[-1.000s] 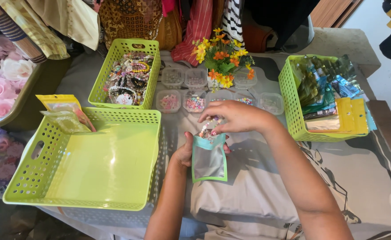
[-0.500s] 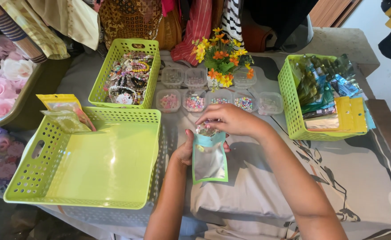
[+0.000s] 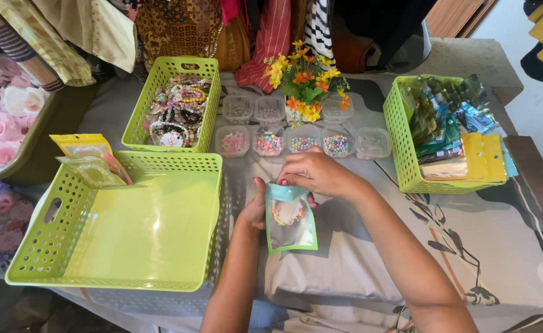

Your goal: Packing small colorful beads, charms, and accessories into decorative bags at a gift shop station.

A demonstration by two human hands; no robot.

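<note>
My left hand grips the pouch from behind; my right hand pinches its top edge. It hangs over the desk's middle, beside the big basket.

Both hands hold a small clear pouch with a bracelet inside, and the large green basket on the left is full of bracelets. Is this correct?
Not quite. In the head view, the left hand and right hand do hold the small clear pouch with a bracelet inside. But the large green basket on the left is nearly empty, with only two pouches leaning in its far corner.
</note>
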